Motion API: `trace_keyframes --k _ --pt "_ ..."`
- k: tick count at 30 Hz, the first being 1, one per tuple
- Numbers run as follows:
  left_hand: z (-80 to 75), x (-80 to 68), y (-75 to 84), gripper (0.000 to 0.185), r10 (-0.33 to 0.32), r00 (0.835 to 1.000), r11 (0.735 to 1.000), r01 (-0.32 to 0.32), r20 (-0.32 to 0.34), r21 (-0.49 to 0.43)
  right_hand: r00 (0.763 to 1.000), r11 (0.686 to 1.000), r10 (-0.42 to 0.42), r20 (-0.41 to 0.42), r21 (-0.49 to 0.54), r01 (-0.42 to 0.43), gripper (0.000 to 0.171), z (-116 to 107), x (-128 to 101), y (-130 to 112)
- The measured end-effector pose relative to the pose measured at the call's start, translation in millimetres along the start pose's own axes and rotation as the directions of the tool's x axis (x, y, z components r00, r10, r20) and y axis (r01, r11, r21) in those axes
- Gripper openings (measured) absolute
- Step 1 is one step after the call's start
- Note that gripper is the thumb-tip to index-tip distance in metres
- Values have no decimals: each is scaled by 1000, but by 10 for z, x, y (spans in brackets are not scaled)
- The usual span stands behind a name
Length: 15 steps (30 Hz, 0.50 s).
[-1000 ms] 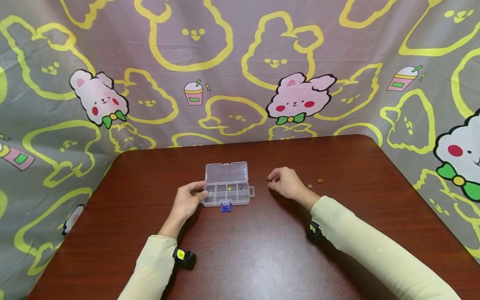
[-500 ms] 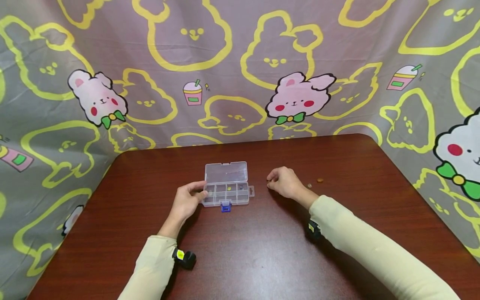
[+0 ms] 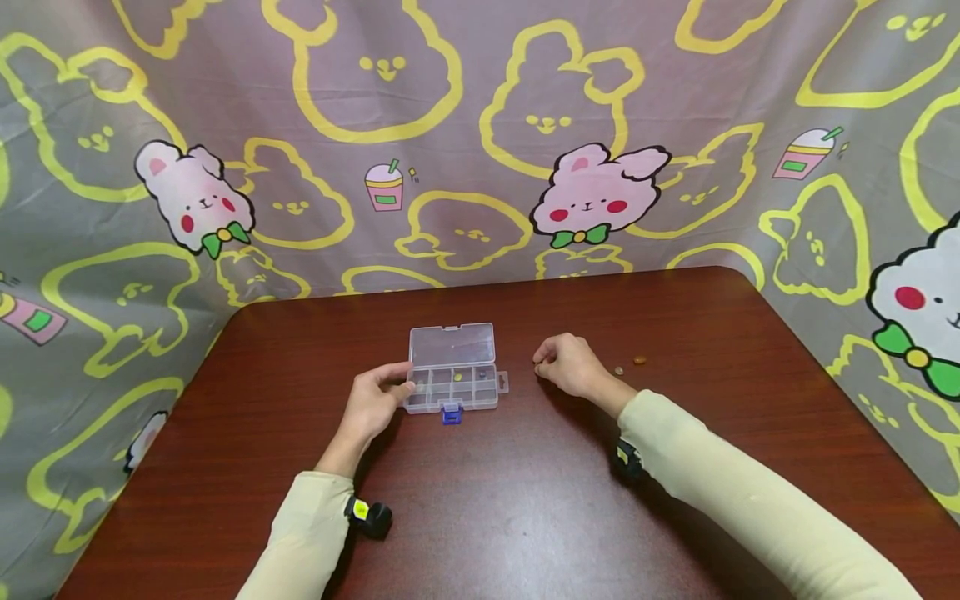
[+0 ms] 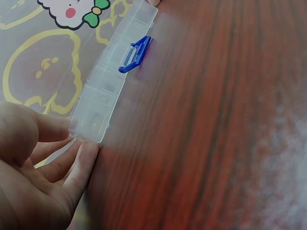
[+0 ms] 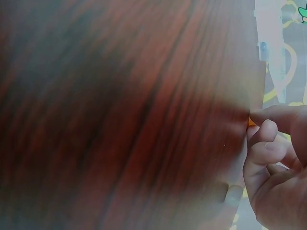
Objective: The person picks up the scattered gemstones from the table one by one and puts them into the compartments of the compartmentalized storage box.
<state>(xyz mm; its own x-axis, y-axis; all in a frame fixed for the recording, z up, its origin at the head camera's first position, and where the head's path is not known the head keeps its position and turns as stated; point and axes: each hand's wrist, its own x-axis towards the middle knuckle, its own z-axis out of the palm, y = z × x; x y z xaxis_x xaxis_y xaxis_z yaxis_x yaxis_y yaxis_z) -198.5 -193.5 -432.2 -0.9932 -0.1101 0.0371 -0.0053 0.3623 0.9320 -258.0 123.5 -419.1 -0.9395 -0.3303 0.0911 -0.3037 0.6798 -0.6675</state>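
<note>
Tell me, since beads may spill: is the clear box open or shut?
Open: the clear box has its lid folded back flat, its compartments uncovered.

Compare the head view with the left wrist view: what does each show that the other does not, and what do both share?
Only the head view shows the right hand pinching a small bead, two loose beads on the table, and the rabbit-print cloth. Only the left wrist view shows the fingertips against the box corner close up. Both show the left hand at the clear box with its blue latch.
</note>
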Motion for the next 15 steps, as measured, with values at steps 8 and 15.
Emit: trace_keyframes --k 8,15 --pt "-1 -7 5 33 0 1000 1000 0 0 10 1000 1000 -6 10 4 6 4 -5 -8 -3" --pt "-4 -12 4 33 2 1000 1000 -2 -1 7 999 997 26 36 69 -28 4 -30 -27 -17"
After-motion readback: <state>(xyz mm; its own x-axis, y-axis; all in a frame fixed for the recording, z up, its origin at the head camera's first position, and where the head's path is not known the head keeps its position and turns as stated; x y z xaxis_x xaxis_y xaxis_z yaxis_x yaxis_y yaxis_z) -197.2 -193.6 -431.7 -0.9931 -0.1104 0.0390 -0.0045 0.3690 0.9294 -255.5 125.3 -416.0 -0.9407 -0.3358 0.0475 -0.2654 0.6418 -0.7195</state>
